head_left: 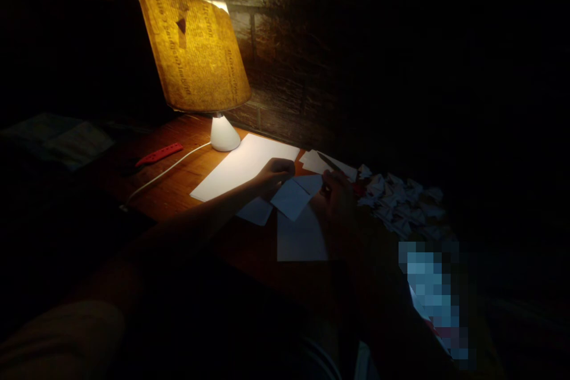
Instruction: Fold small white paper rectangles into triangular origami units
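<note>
A folded white sheet of paper [291,199] is between my two hands, with a crease or slit near its upper middle. My left hand [279,171] is closed at its upper left edge. At the right corner my right hand [336,190] is closed with fingertips on the paper. A dark pointed blade [328,161] shows just beyond the right hand, and a red piece [357,190] shows on its other side. Whether the hand holds the blade or it lies behind is unclear. Below the hands lie more paper pieces [300,243], partly in shadow.
A lit lamp [225,133] with a yellow printed shade stands at the back, its white cord running left. Near it are a large white sheet [231,172] and a red holed strip [159,154]. Many folded papers [401,205] pile up rightward. A pixelated bright patch [434,291] is lower right.
</note>
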Tool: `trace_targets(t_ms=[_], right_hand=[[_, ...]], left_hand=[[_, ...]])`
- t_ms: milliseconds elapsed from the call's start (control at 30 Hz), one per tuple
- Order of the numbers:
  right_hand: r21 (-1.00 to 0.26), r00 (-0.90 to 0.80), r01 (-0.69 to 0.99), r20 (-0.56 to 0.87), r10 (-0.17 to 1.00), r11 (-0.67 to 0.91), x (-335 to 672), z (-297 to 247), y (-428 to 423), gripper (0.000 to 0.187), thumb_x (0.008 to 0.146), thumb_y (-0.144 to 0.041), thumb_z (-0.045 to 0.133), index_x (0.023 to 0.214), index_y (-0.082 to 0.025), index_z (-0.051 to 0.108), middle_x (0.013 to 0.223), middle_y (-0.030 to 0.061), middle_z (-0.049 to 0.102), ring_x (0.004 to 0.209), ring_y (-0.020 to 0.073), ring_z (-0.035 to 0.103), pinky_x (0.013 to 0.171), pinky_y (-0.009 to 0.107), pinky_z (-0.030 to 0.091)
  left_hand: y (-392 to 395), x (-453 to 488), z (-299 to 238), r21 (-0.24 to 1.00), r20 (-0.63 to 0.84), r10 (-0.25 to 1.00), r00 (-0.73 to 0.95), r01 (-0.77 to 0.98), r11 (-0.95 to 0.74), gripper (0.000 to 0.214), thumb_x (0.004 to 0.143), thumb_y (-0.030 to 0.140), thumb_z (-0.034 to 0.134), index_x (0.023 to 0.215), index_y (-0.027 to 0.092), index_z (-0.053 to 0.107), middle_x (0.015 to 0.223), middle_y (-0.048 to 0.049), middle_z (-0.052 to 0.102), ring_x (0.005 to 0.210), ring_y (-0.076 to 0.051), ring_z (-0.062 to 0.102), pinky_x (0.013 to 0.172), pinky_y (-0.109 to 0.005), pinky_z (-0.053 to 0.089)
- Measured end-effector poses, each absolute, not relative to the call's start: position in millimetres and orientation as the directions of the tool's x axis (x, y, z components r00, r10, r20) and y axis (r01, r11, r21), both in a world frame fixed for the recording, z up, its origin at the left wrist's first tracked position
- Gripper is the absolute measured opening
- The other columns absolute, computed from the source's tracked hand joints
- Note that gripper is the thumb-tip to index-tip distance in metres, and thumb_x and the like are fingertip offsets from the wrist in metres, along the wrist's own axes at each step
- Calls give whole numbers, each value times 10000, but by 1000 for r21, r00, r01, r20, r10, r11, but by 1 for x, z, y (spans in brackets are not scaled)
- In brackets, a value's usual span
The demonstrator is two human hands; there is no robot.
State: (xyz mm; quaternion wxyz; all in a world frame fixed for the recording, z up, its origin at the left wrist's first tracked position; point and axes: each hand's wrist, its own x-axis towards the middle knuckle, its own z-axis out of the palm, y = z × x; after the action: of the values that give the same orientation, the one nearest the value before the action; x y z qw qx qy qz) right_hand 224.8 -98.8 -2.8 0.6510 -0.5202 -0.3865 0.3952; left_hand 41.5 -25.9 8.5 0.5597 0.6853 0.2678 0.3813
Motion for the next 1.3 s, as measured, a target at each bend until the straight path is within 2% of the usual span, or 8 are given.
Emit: trace_targets(t_ms=[133,233,300,533,767,967,1133,1300], right_hand=[[-958,400,-213,92,912,190,224,-5,-98,581,660,-622,830,577,-246,395,530,-71,378,490,97,369,486,272,314],[-962,363,-184,126,923,204,224,-8,-97,579,697,-614,826,560,-242,404,523,-71,367,493,96,348,493,277,296],[-967,358,-138,151,921,212,225,-10,-96,574,721,-616,822,566,-241,416,526,-67,378,506,102,355,500,279,287],[-979,328,-48,170,929,197,221,-4,-102,503,731,-619,797,604,-242,489,553,-53,460,535,113,411,496,275,291],[-999,206,-20,-44,978,-40,215,7,-112,364,634,-514,860,700,-223,650,604,-4,647,563,163,557,510,287,379],[-988,133,-152,5,991,25,219,0,-107,305,613,-413,886,654,-222,652,571,-26,615,528,143,534,508,281,387],[-964,102,-264,-21,995,7,218,-6,-103,358,563,-380,925,634,-221,612,563,-44,595,525,135,537,521,280,406],[-973,171,-232,-57,984,-15,218,3,-107,382,582,-445,913,655,-224,610,582,-37,583,525,130,504,502,283,381]], left_hand=[[-26,41,5,978,203,782,590,-86,-190,289,741,397,657,619,161,544,607,21,480,607,-114,442,570,-243,287],[-27,41,6,984,166,766,621,-51,-171,434,812,538,680,640,159,555,614,22,475,597,-112,429,566,-246,281],[-26,42,7,978,151,734,662,10,-211,473,786,570,740,643,156,561,605,33,459,590,-105,410,568,-244,260],[-25,45,8,975,136,704,697,31,-219,457,708,507,795,583,161,523,568,46,412,574,-89,365,571,-247,229],[-34,45,17,979,143,672,727,-4,-203,447,727,483,794,603,168,503,583,52,408,572,-80,346,560,-245,227],[-34,45,16,979,141,644,752,-8,-205,418,738,448,781,593,170,504,576,48,418,564,-78,349,550,-246,228],[-35,46,18,984,109,635,765,6,-175,405,722,439,771,570,165,515,562,45,418,565,-82,359,552,-246,227],[-39,47,23,988,106,674,731,-3,-153,393,685,420,770,552,172,495,557,45,412,576,-90,366,556,-245,237]])
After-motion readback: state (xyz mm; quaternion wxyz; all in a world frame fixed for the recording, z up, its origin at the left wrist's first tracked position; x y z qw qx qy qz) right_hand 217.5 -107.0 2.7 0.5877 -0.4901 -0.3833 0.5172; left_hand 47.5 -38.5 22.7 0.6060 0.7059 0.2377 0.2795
